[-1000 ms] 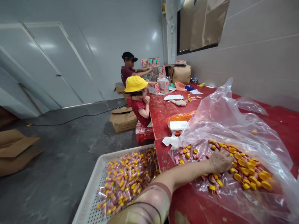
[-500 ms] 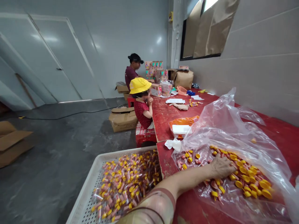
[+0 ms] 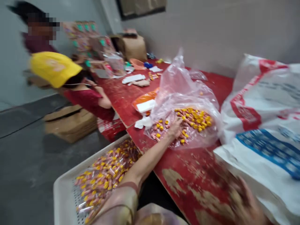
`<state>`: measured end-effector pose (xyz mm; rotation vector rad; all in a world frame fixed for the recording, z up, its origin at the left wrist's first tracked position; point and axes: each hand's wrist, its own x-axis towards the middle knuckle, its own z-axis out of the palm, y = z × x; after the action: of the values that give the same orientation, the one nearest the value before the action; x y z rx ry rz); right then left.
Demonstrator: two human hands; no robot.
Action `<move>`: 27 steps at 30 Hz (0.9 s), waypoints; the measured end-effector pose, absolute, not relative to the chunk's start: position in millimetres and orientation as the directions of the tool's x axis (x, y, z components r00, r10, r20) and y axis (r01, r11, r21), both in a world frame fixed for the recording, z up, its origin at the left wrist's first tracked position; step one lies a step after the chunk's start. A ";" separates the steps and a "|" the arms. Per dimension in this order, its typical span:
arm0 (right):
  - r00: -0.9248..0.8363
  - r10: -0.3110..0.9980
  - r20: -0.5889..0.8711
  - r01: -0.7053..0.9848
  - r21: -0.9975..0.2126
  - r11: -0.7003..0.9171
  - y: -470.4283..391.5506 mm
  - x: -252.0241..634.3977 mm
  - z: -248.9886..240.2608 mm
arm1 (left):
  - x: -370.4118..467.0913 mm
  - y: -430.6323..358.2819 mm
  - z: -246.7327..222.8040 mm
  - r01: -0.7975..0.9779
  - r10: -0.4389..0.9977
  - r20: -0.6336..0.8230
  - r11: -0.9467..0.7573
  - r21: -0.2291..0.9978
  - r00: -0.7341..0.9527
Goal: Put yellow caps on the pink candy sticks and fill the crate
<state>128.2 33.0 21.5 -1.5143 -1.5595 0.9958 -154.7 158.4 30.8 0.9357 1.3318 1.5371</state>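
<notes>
My left hand [image 3: 176,127] rests among pink pieces with yellow caps [image 3: 199,118] on a clear plastic bag [image 3: 185,90] spread over the red table; blur hides how its fingers are placed. At the lower right, my right hand [image 3: 246,200] is smeared by motion, low over the table edge beside a large white sack [image 3: 260,159] with red and blue print. Below my left forearm, a white perforated crate [image 3: 61,190] holds many clear tubes [image 3: 103,175] with yellow caps.
A person in a yellow hat [image 3: 55,67] sits at the table's left side, with another in a dark cap [image 3: 35,18] behind. An orange packet [image 3: 146,97], papers, boxes and a brown carton [image 3: 134,47] lie along the table [image 3: 173,178]. An open carton [image 3: 70,123] stands on the floor.
The view has swung to the right, bringing my right hand and the white sack into sight. My left hand remains among the capped pieces.
</notes>
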 end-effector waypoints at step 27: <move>-0.303 0.917 0.259 0.415 -0.830 0.372 30.4 94.3 16.7 | -67.0 18.6 11.8 -0.514 0.950 -0.306 0.236 0.825 -0.055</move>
<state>94.3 30.4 16.7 -1.1550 -1.8810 0.8454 -67.0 18.6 11.8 0.5503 1.0279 1.2962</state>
